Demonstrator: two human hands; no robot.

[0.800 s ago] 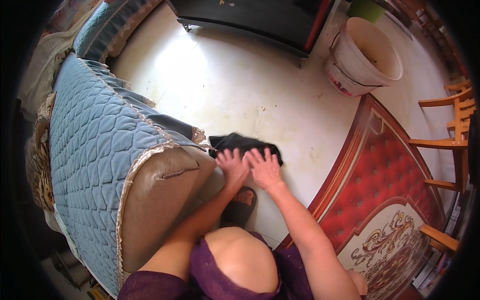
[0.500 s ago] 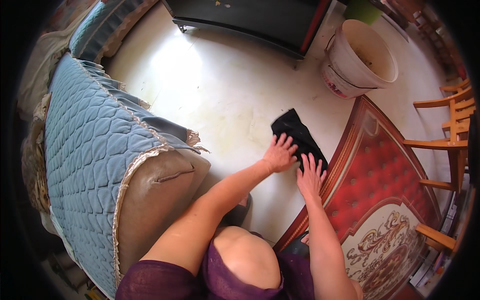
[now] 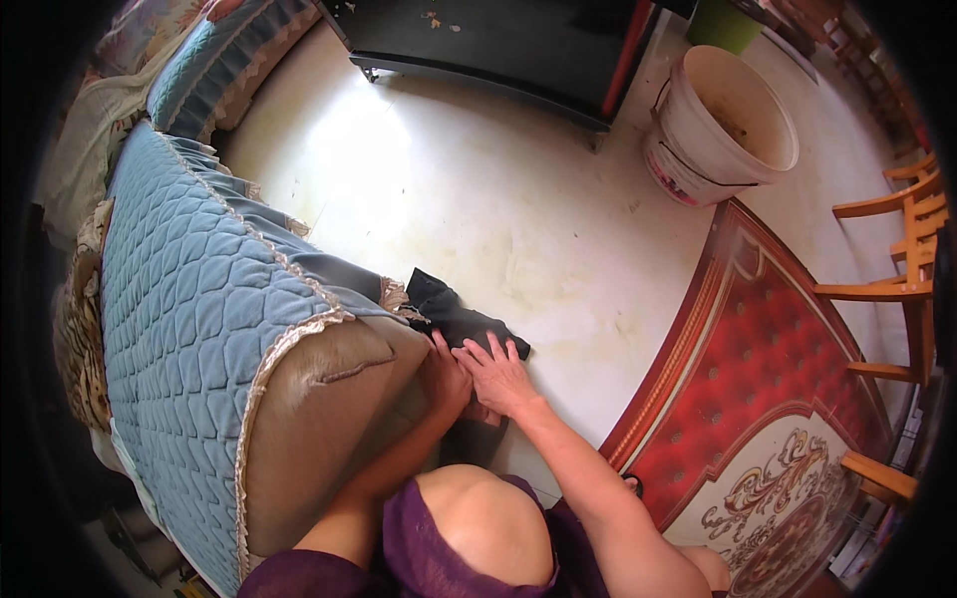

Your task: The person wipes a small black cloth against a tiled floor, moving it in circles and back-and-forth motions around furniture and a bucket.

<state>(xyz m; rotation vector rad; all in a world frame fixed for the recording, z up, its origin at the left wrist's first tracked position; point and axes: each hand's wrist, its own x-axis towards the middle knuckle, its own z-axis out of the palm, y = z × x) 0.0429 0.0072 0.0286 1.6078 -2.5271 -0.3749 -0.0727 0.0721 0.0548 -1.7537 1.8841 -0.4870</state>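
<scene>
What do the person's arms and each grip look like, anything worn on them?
The left grip and right grip are ungloved hands; I can't make out any rings or bracelets. Both forearms are bare, and a short purple sleeve shows on the left arm.

- Cloth (image 3: 454,321): plain black.
- Quilted sofa cover (image 3: 189,269): light blue, stitched all over in a wavy, scale-like pattern; its lace trim (image 3: 289,334) is cream.
- Sofa arm (image 3: 309,409): brownish tan, with a darker crease.
- Floor (image 3: 518,224): off-white, blotched with faint yellow stains.
- Rug (image 3: 763,359): red, with a tufted-look pattern dotted with darker buttons, a red border, a golden rope-like band and a cream panel bearing brown scrollwork.
- Bucket (image 3: 688,135): white outside, with a pinkish-red print and a black handle.
- Low stand (image 3: 488,50): glossy black, with 1 red stripe.
- Bin (image 3: 723,27): green.
- Wooden chair (image 3: 877,291): orange-brown.
- Garment (image 3: 419,528): deep purple.
</scene>
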